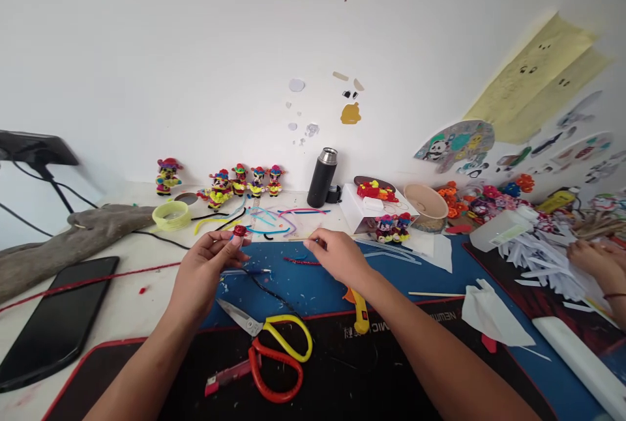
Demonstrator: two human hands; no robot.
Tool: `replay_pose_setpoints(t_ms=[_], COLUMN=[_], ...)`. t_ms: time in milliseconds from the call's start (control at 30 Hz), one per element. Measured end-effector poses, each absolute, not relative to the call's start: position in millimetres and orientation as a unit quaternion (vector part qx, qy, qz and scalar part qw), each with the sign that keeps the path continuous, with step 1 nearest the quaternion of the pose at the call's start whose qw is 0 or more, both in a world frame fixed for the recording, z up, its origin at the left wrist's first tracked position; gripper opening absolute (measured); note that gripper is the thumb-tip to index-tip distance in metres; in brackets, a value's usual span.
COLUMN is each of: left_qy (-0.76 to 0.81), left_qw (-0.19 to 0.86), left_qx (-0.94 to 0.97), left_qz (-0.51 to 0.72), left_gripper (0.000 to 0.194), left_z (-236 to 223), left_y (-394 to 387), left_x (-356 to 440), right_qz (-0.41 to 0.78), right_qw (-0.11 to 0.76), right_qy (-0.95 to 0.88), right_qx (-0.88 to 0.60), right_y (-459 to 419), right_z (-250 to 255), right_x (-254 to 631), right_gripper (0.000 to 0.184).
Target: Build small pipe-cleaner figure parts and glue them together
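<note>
Between the fingertips of my left hand (208, 258) is a small coiled red pipe-cleaner piece (239, 231), held above the far edge of the blue mat (317, 290). My right hand (337, 255) is closed in a pinch to the right of it; whatever thin thing its fingertips hold is too small to make out. A long red fuzzy strand (132, 272) runs from the far left to behind my left wrist. Scissors (254, 328) with one yellow and one red handle lie open below my hands. Near my right forearm is a yellow-handled tool (360, 313), partly covered.
Several pipe-cleaner figures (239, 180) stand along the wall beside a black thermos (321, 180). Loose pipe cleaners (267, 219) lie behind my hands. A phone (59, 317) and driftwood (98, 232) occupy the left. Another person's hand (596, 264) is among paper strips at right.
</note>
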State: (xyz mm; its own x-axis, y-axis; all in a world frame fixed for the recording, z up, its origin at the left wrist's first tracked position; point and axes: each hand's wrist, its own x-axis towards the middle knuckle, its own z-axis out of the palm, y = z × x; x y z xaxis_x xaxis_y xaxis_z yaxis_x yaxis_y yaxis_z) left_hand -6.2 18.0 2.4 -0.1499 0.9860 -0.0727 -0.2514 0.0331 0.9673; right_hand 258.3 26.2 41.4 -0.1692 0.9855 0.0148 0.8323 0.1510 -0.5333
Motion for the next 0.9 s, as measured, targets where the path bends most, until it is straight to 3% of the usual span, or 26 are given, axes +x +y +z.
replay_pose_setpoints(t_ms=[367, 600, 900], left_qy=[0.484, 0.489, 0.504], left_qw=[0.538, 0.541, 0.533], left_qx=[0.389, 0.398, 0.409], left_qz=[0.57, 0.557, 0.544], left_gripper=[0.056, 0.056, 0.059], left_z=[6, 6, 7], left_y=[16, 17, 17], left_x=[-4, -3, -3], right_qz=[0.116, 0.114, 0.072], right_qw=[0.019, 0.015, 0.061], right_qy=[-0.733, -0.735, -0.718], right_qx=[-0.67, -0.668, -0.69], right_y=[55, 60, 70], right_z=[16, 1, 15], right_x=[264, 263, 280], right_gripper=[0.037, 0.016, 0.022])
